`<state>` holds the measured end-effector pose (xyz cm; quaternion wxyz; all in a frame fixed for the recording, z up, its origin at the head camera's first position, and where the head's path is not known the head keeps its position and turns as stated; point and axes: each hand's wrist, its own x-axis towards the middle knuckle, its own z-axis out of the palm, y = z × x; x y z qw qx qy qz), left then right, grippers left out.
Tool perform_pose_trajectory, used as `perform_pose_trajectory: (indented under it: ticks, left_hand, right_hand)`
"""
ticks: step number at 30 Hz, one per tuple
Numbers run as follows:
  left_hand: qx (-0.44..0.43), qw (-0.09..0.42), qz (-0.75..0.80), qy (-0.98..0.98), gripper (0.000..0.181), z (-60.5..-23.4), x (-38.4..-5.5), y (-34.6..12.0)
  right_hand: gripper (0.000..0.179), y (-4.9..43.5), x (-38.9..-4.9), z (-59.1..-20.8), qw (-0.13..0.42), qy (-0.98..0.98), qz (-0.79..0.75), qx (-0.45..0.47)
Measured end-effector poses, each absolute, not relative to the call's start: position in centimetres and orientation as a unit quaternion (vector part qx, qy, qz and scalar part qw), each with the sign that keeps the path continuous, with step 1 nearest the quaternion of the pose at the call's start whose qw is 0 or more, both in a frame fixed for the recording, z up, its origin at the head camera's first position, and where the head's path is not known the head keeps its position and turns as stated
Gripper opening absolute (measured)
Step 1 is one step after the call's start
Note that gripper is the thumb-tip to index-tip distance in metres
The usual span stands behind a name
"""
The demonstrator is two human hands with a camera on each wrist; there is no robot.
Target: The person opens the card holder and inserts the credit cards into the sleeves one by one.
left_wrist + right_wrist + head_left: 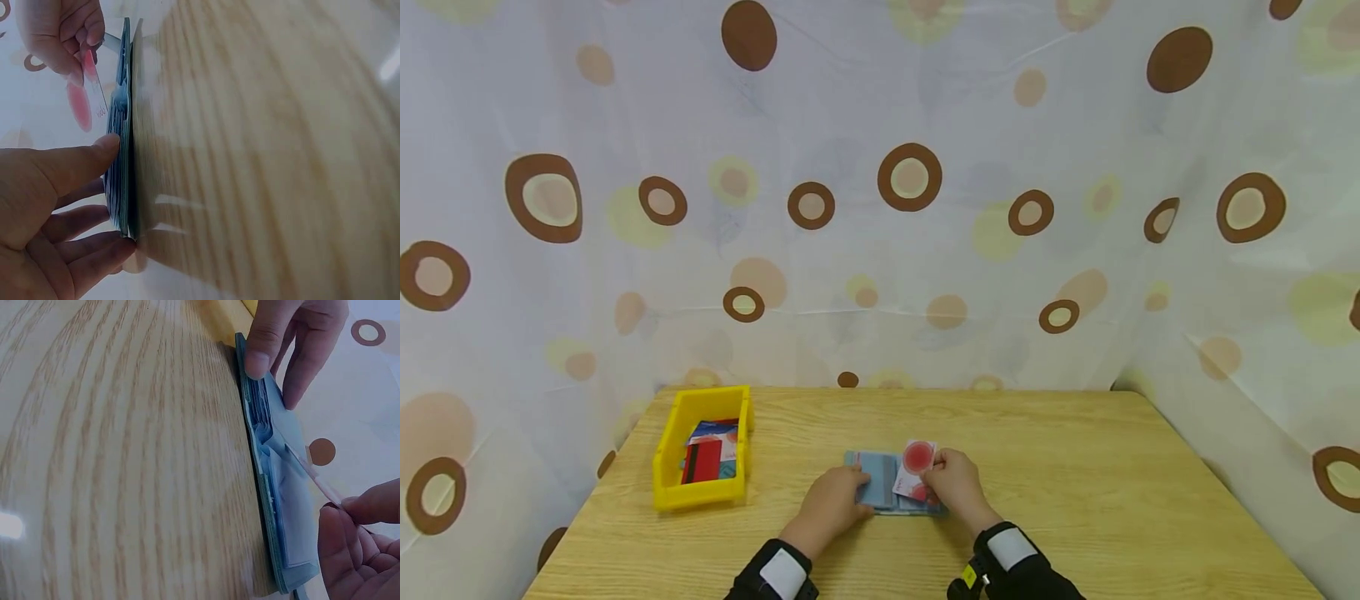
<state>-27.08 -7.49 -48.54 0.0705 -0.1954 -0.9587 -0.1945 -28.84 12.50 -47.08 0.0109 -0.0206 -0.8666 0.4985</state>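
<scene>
right hand (957, 485) pinches a white-and-pink card (917, 460) over an open blue card holder (874, 477)

the right thumb and forefinger press together on one edge of the card, which bears a large red-pink disc and slants up over the right-hand side of the holder. one edge of it comes down to the clear sleeves near the fold; whether it sits inside one, i cannot tell.

the left hand (833, 502) is curled about the holder's left end, its thumb on the near edge of the stacked sleeves and its other fingers around the far part and the end, holding it. the holder lies open and flat on the wood-grain table (1112, 492), between the two hands.

to the left, well apart from the holder, stands a yellow bin (700, 497) with several cards inside, a red one with a black stripe (706, 463) on top. dark cuffs with white patches circle both wrists, and a pale curtain (970, 108) with brown rings and dots hangs behind the table.
</scene>
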Motion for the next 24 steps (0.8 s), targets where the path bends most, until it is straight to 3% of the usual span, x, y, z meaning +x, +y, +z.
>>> perform_pose_trajectory:
  ticks: [4, 14, 24]
  left_hand:
    - [-0.185, 0.091, -0.191, -0.960, 0.040, -48.6, -27.0, -7.5]
    - [-0.160, 0.076, -0.229, -0.957, 0.038, -48.6, -27.0, -7.2]
    - [-0.169, 0.078, -0.220, -0.958, 0.034, -48.5, -27.3, -7.4]
  right_hand:
    - [0.008, 12.0, -29.0, -47.5, 0.002, -0.867, 0.497, -0.023]
    - [0.010, 10.6, -29.2, -48.6, -0.063, -0.825, 0.560, -0.037]
    - [0.014, 9.3, -29.6, -48.1, -0.055, -0.858, 0.510, -0.017]
